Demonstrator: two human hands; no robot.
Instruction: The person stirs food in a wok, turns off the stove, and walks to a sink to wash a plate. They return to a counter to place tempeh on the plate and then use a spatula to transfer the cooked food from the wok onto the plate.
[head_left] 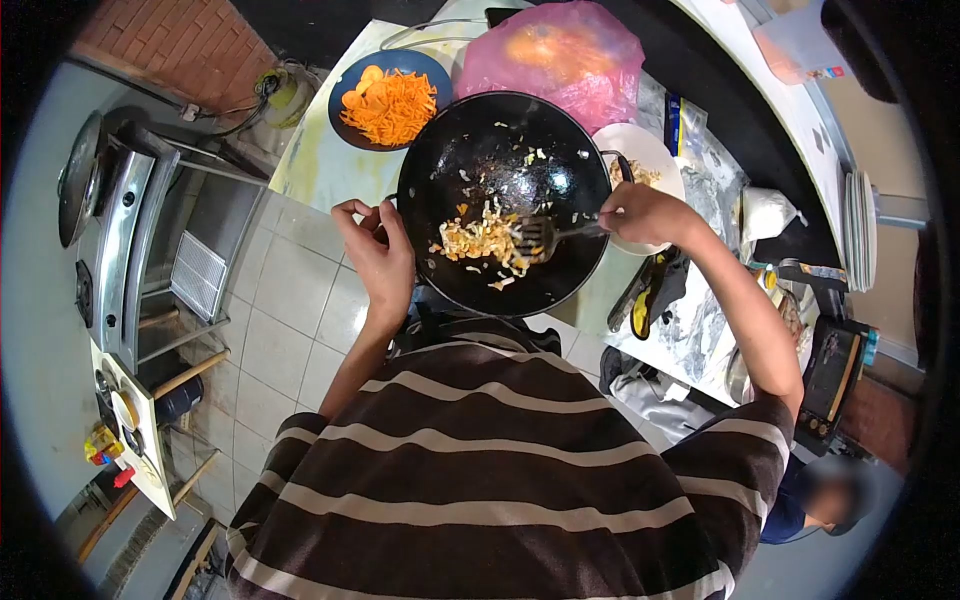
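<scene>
In front of me is a black wok [480, 130] with chopped, browned bits of food [480, 240] gathered in its lower half and scraps stuck on its wall. My left hand [378, 258] is closed at the wok's left rim, where its curled fingers hide the handle. From the right, my right hand [648, 213] grips the handle of a metal slotted spatula [540, 238]. The spatula's head lies in the wok, touching the right side of the food. A white plate [660, 160] with some chopped food sits partly under the right hand and the wok's right handle.
Behind the wok stand a dark blue plate [345, 85] of shredded and sliced carrot and a pink plastic bag [610, 60]. A yellow-and-black tool [642, 312] lies on the marbled counter [690, 350]. A stove [125, 220] is at left. Another person [785, 515] is at lower right.
</scene>
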